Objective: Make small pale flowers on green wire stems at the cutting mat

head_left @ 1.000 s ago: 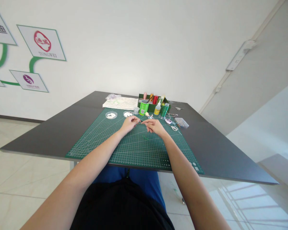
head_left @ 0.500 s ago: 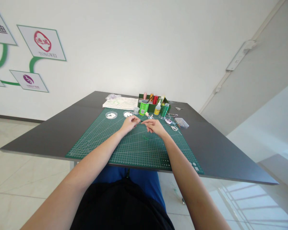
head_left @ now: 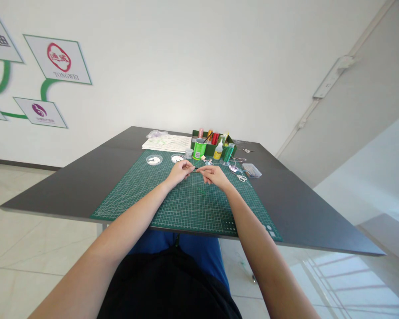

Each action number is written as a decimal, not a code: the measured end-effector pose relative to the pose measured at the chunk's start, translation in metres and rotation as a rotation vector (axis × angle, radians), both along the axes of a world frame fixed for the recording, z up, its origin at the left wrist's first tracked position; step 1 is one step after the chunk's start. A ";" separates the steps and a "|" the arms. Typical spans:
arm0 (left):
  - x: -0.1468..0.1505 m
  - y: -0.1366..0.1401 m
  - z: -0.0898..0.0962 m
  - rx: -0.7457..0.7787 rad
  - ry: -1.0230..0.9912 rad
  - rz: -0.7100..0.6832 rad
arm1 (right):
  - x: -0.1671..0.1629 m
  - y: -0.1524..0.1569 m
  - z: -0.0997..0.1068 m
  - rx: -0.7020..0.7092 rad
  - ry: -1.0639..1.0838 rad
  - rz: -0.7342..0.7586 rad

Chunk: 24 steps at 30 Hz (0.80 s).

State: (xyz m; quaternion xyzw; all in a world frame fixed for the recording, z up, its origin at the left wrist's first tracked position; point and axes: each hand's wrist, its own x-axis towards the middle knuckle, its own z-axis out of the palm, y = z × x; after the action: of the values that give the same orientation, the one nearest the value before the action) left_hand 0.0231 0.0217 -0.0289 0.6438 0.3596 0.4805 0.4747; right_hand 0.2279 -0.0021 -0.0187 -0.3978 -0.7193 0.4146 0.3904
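Observation:
Over the green cutting mat (head_left: 182, 208), my left hand (head_left: 180, 172) is closed in a pinch, thumb against forefinger. My right hand (head_left: 214, 175) pinches close beside it, the fingertips of both almost meeting. Something small, dark and thin shows between them, too tiny to name. A fine green strand (head_left: 202, 191) lies on the mat just below the hands. Past the fingertips stand a bright green tin (head_left: 199, 150) and a small grey tub (head_left: 189, 153). Little pink and white pieces (head_left: 206, 160) lie beside the tin.
Two shallow round dishes (head_left: 154, 160) hold dark and white bits. A dark green box (head_left: 211, 149) contains coloured spools, with a glue bottle (head_left: 218, 151) and a green spool (head_left: 229, 152) before it. White-handled scissors (head_left: 241, 178) and a clear plastic case (head_left: 252, 170) lie at right.
Both hands keep nearly the same place and the same pinch. Nothing else has visibly moved.

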 end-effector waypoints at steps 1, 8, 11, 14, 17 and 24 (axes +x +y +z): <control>0.000 0.000 0.000 -0.003 -0.002 -0.001 | 0.000 0.000 0.000 0.001 0.002 -0.002; 0.003 -0.005 0.005 -0.052 -0.021 0.007 | 0.000 -0.002 0.001 -0.009 0.007 0.003; 0.003 -0.007 0.006 -0.062 -0.030 0.006 | 0.000 -0.002 0.002 -0.008 0.006 0.004; 0.003 -0.006 0.006 -0.071 -0.033 -0.006 | -0.001 -0.001 0.001 -0.007 0.008 -0.001; 0.003 -0.005 0.005 -0.070 -0.030 -0.021 | -0.001 0.000 0.000 -0.006 0.008 -0.008; 0.003 -0.006 0.003 -0.060 -0.018 -0.033 | -0.001 0.000 -0.002 -0.014 0.023 -0.018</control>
State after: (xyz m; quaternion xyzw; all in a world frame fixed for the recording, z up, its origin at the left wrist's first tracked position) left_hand 0.0257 0.0160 -0.0257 0.6307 0.3589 0.4672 0.5051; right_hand 0.2266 -0.0020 -0.0202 -0.4022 -0.7082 0.4207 0.3997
